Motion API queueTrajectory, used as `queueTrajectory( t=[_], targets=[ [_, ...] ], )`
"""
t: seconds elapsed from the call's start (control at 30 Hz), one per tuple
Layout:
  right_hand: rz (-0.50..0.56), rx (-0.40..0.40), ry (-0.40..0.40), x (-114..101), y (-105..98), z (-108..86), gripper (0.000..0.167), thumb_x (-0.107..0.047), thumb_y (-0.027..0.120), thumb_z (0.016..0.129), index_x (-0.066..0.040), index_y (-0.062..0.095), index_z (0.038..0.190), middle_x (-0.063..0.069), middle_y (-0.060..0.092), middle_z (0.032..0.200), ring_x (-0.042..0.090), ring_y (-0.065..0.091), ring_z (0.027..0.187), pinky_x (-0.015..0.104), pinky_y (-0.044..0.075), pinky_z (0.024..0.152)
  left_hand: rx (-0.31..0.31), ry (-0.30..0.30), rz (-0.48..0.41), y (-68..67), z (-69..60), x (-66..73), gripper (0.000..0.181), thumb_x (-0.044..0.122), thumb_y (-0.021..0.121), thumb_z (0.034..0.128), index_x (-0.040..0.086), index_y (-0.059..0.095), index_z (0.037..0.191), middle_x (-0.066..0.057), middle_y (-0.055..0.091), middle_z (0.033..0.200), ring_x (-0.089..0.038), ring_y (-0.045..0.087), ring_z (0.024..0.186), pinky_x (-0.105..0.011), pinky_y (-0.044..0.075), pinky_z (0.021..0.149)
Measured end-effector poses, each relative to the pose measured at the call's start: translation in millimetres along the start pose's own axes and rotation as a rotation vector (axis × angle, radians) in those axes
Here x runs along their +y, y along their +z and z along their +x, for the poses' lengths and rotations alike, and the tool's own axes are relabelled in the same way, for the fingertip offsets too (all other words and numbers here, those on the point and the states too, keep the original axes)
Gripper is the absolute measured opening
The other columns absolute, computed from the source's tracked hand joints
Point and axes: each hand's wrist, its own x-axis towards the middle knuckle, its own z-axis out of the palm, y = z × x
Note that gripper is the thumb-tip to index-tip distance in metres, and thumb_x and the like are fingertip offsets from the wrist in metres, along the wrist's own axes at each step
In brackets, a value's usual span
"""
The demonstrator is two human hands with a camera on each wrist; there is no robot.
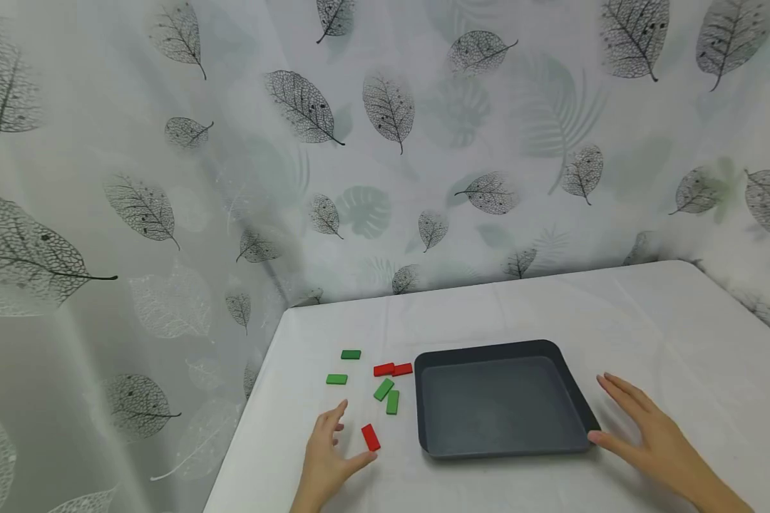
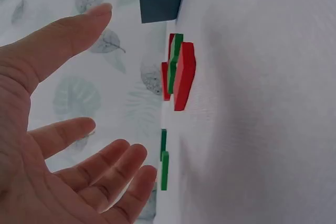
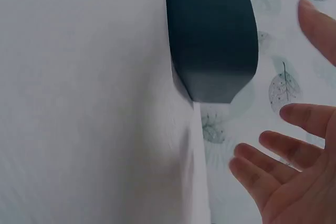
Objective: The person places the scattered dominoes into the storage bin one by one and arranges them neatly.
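Tray [image 1: 500, 406], dk gray, rect. w/ rounded corners, flat on white tbl [image 1: 488, 488], to R of all blks. L hand [image 1: 326, 457] just beside lone red blk [image 1: 371, 437], thumb spread wide from loosely bent fingers; thumb tip right at blk's near end in head view, but clear gap in L wrist view. R hand [image 1: 651, 436] by tray's near R corner, thumb and fingers spread, fingers slightly bent; thumb over corner in head view, apart from tray in R wrist view. Two red blks [image 1: 383, 370] w/ ends meeting, just L of tray's far L corner. Slanted green blk [image 1: 383, 389] and upright-lying green blk [image 1: 393, 402] nearer, close together, contact unclear. Two outer green blks [image 1: 336, 379] farther L, apart. Leaf-print curtain [image 1: 391, 178] behind tbl and along L side.
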Motion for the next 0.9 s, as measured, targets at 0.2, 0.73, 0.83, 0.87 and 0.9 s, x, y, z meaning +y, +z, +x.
queueTrajectory(
  t=[0.2,0.73,0.83,0.87,0.9],
  targets=[
    [0.137,0.007,-0.113,3.5,9.1,0.7,0.08,-0.003,0.084,0.07,-0.002,0.048,0.141,-0.025,0.042,0.138,-0.023,0.041,0.118,0.0,0.04,0.085,-0.057,-0.048,-0.124,5.7,0.2,-8.7,0.081,0.026,0.09,0.0663,0.007,0.054,0.136,-0.013,0.058,0.123,-0.022,0.058,0.098,-0.025,0.054,0.078],
    [0.183,-0.069,-0.091,12.8,16.7,-2.5,0.056,0.0,0.072,0.083,0.005,0.051,0.135,-0.032,0.045,0.13,-0.022,0.045,0.111,0.004,0.047,0.077,-0.126,-0.144,-0.17,10.9,0.3,-15.1,0.074,0.025,0.089,0.0684,0.01,0.057,0.134,-0.006,0.058,0.116,-0.018,0.053,0.094,-0.022,0.05,0.077],
    [0.2,-0.077,-0.092,13.4,17.6,-2.8,0.056,0.002,0.072,0.083,0.006,0.051,0.136,-0.032,0.045,0.13,-0.022,0.045,0.112,0.004,0.047,0.077,-0.126,-0.151,-0.17,11.9,0.9,-17.4,0.071,0.025,0.089,0.0683,0.009,0.06,0.131,-0.006,0.058,0.111,-0.018,0.053,0.093,-0.021,0.049,0.077],
    [0.206,-0.08,-0.094,13.6,17.7,-2.9,0.057,0.002,0.072,0.083,0.007,0.051,0.136,-0.032,0.045,0.131,-0.022,0.046,0.112,0.005,0.047,0.078,-0.125,-0.153,-0.168,12.5,1.2,-18.0,0.07,0.025,0.089,0.0686,0.009,0.06,0.13,-0.006,0.058,0.11,-0.018,0.052,0.092,-0.021,0.049,0.077],
    [0.211,-0.083,-0.094,13.5,17.7,-3.0,0.057,0.002,0.071,0.083,0.007,0.05,0.136,-0.031,0.045,0.131,-0.022,0.045,0.112,0.005,0.048,0.078,-0.124,-0.155,-0.166,13.3,1.7,-18.7,0.068,0.025,0.089,0.0687,0.009,0.061,0.129,-0.006,0.058,0.11,-0.018,0.052,0.092,-0.021,0.049,0.076]
  ],
)
